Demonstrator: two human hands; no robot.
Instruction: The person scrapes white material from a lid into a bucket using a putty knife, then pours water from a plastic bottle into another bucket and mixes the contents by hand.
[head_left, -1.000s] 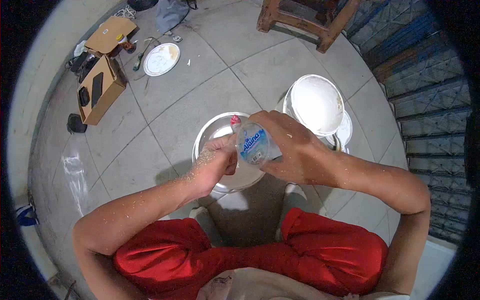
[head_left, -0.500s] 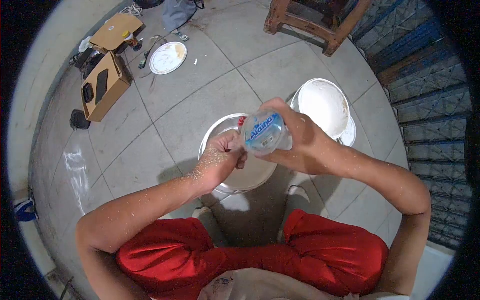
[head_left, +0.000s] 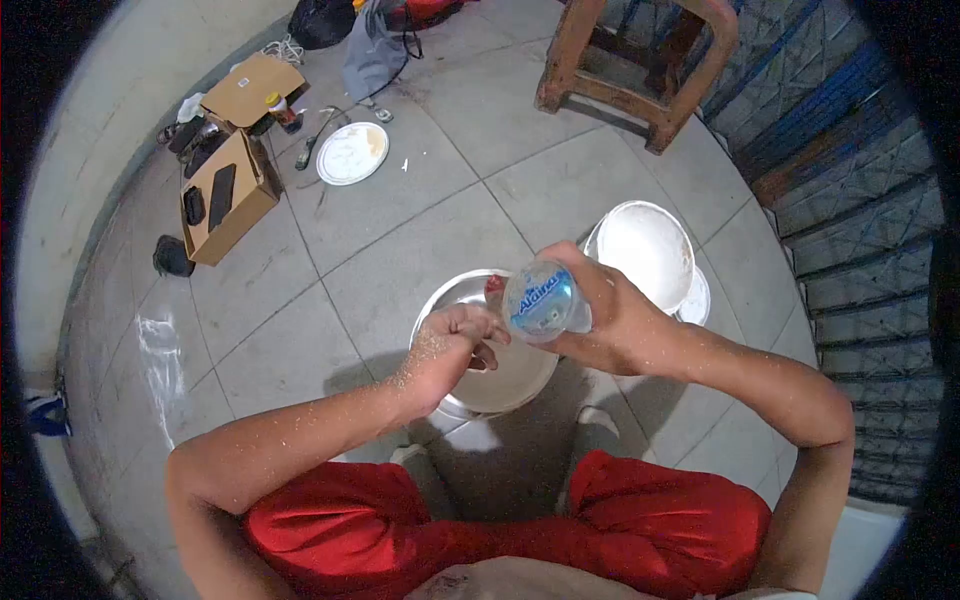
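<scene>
My right hand (head_left: pixel 610 315) is wrapped round a clear plastic bottle (head_left: pixel 541 303) with a blue label, tilted with its base toward me. Below the bottle and my hands stands a round metal bowl (head_left: pixel 432 312) on the floor, with something pale inside. Over the bowl's left part, my left hand (head_left: pixel 455 350) has its fingers curled and partly apart beside the bottle, with nothing visible between them. Pale flakes stick to its back and wrist. The bottle's mouth is hidden.
Right of the bowl, a white container (head_left: pixel 645 252) of white powder stands beside a lid. A round white lid (head_left: pixel 352 154) lies farther off, near an open cardboard box (head_left: pixel 240 218). A wooden stool (head_left: pixel 640 95) stands at the back right. My red-clothed legs flank the near floor.
The view has shifted, so the scene sits lower in the frame. My left fingers have loosened and opened a little beside the bottle. My right hand keeps its hold on the bottle.
</scene>
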